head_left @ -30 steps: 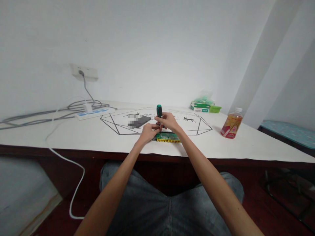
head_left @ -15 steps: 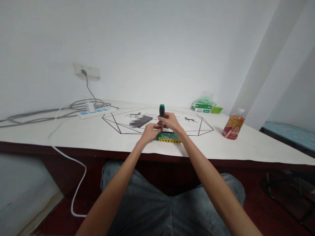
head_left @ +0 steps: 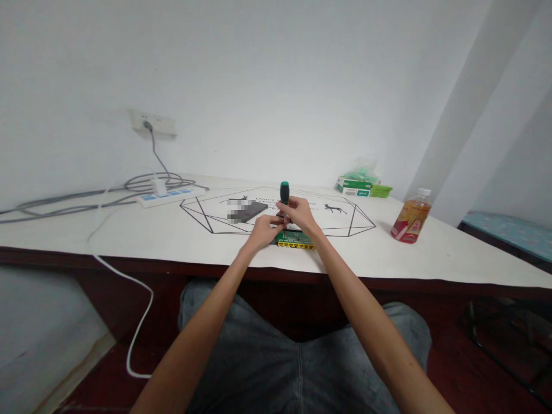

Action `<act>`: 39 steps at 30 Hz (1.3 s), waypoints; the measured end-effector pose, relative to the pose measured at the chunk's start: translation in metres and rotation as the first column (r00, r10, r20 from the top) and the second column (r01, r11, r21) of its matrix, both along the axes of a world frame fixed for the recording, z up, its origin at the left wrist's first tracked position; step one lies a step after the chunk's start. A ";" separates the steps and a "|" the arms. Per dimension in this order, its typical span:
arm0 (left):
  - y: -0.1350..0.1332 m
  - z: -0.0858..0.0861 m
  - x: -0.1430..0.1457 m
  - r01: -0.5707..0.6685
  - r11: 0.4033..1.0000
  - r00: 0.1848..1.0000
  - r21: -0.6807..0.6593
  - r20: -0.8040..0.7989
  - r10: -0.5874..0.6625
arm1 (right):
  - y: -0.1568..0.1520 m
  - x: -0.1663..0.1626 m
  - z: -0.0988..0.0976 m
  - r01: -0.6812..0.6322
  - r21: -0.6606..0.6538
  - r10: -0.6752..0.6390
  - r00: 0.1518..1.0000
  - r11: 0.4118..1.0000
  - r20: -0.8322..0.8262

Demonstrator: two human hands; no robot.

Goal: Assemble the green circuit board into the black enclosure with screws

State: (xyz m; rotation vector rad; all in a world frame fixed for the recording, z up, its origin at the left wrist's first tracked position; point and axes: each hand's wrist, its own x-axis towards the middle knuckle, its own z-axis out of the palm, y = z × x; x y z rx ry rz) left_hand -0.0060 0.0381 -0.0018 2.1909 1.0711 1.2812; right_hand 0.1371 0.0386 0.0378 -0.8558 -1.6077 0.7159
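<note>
- Two hands meet at the middle of the frame in the head view, over the green circuit board (head_left: 297, 236), whose yellow strip (head_left: 296, 245) faces you.
- Your right hand (head_left: 302, 215) has its fingers pinched on the lower part of the screwdriver (head_left: 284, 193), which stands upright at centre.
- Your left hand (head_left: 264, 231) has its fingertips bunched beside the tool's lower end; you can't tell whether they grip anything, as the tip is hidden.
- The front edge of the white table (head_left: 457, 259) crosses the lower middle, and your board lies near it.
- You have tabletop stretching left of the board to the power strip (head_left: 149, 200) and right to the bottle (head_left: 411, 218); a dark flat object (head_left: 255, 211) sits close beyond your left hand.
- Compared with a second ago, your hands hold the same pose, while tool, bottle and wall socket (head_left: 161, 125) all sit slightly farther right in the frame.
- At right, your capped bottle contains amber-red liquid.
- At upper right of centre, a clear bag (head_left: 361, 172) with something green inside rests on the boxes (head_left: 353, 187); you can't see into those.
</note>
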 end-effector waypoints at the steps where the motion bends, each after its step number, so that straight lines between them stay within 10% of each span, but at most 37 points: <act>1: 0.000 0.000 0.000 -0.007 1.000 1.000 0.004 -0.001 0.007 | 0.000 -0.001 -0.002 0.003 0.007 -0.003 1.000 1.000 -0.007; 39: 0.000 -0.001 0.001 -0.012 1.000 1.000 0.008 0.003 0.012 | -0.001 0.003 -0.012 0.038 -0.035 -0.042 0.994 0.999 -0.101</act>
